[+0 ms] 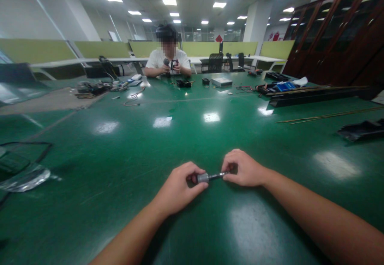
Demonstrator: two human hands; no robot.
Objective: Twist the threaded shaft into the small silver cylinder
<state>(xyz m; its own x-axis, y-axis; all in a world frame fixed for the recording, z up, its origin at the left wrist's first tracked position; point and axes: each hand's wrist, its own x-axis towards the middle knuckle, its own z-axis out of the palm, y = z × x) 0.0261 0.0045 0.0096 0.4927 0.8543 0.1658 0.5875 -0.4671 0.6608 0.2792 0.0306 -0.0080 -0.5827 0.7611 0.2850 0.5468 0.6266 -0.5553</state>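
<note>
Just above the green table, my left hand (183, 187) is closed on the thick grey cylindrical end of a screwdriver-like tool (203, 177). A thin shiny metal shaft (216, 175) runs from that end toward the right. My right hand (243, 169) pinches the far tip of the shaft between thumb and fingers, and those fingers hide the tip itself. The tool lies almost level between both hands. Its exact kind is too small to make out.
Across the green table (135, 137) sits a person (168, 57) holding small dark things. Near them are a black box (183, 83) and a white flat box (222, 82). Long black channels (318, 95) and thin rods (330, 116) lie right; clear plastic packaging (25, 181) lies left.
</note>
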